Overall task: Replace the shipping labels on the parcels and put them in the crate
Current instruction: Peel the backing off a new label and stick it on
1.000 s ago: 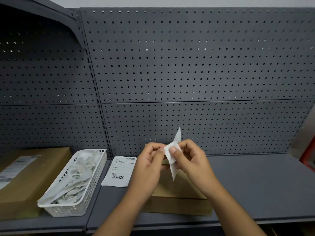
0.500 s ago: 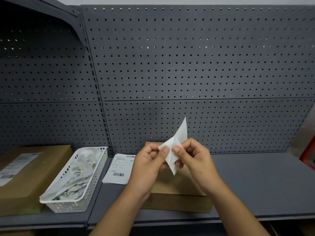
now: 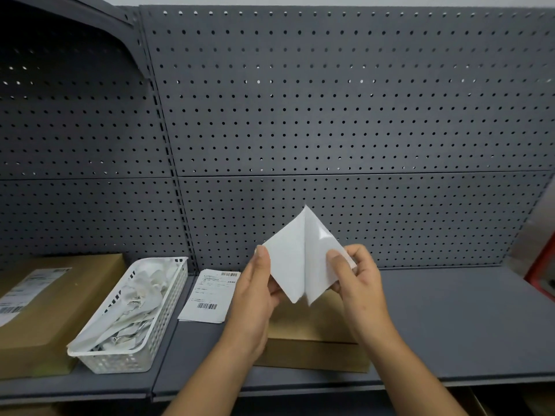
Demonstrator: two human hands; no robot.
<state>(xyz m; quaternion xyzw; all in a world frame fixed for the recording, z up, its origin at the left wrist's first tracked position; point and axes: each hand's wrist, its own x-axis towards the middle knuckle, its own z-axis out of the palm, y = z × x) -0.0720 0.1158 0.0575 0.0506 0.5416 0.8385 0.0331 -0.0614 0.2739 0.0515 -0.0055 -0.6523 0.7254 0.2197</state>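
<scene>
- Pinching the left leaf of a white label sheet between the thumb and curled fingers of the left hand, in the lower centre of the frame.
- Gripping the glossy right leaf with the right hand, thumb pressing on its face and fingers curling behind.
- Holding the two leaves spread apart in a V, joining along one edge that runs from the top point down to the bottom tips.
- Keeping the sheet up in the air, in front of the grey pegboard and above a brown parcel, not touching it.
- Hovering both wrists over that parcel, lying flat on the grey shelf and partly hidden by the forearms.
- Showing, just left of the left hand, a small stack of printed labels with barcodes, flat on the shelf.
- Showing, further left, a white basket holding crumpled paper scraps.
- Showing, at the left edge of the frame, a second parcel bearing a label, just beside the basket.
- Catching a red object at the right edge, too cropped to identify.
</scene>
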